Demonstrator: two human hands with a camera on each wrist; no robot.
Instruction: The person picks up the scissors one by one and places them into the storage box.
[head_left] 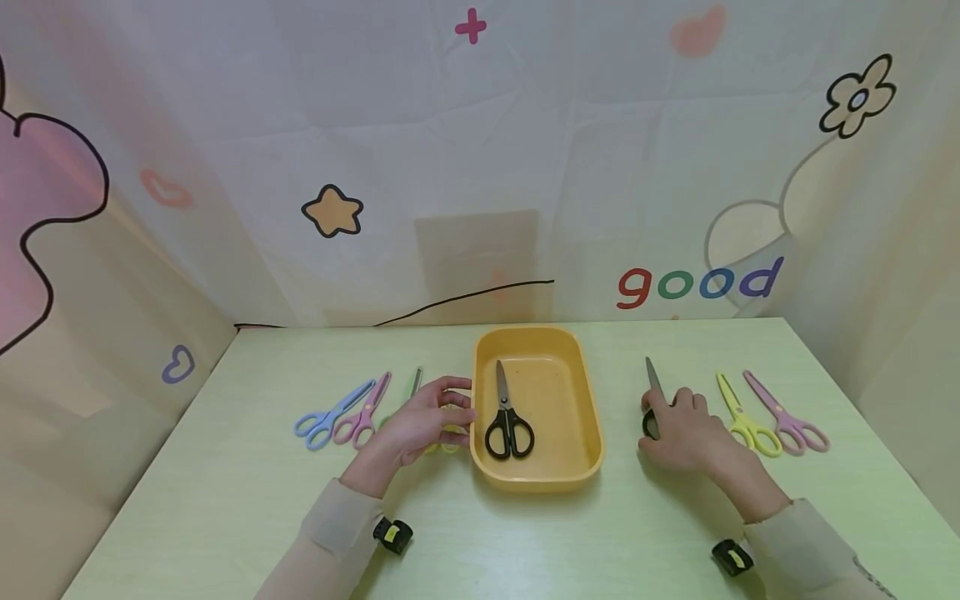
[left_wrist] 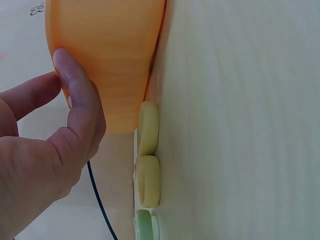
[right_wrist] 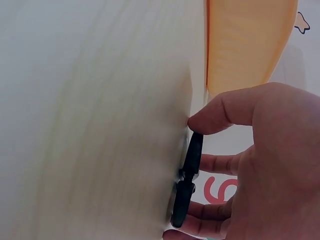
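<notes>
A yellow-orange tray [head_left: 558, 417] holds a pair of black-handled scissors [head_left: 509, 429], blades pointing away. My left hand [head_left: 420, 421] rests its fingertips and thumb against the tray's left side at the rim; the left wrist view shows the thumb on the outer wall [left_wrist: 110, 60]. Right of the tray, my right hand [head_left: 686, 429] pinches a second pair of black-handled scissors [right_wrist: 192, 155] across the handles, with the thumb at one side and fingers at the other. Their blades [head_left: 654, 375] point away, and the hand hides part of the handles.
Blue scissors [head_left: 330, 418] and pink scissors [head_left: 365, 414] lie at the left. Green scissors [head_left: 416, 381] and yellow scissors [left_wrist: 149, 132] are partly hidden by my left hand. At the right lie yellow scissors [head_left: 742, 421] and purple-pink scissors [head_left: 785, 418]. A printed curtain [head_left: 360, 142] hangs behind the table [head_left: 495, 550].
</notes>
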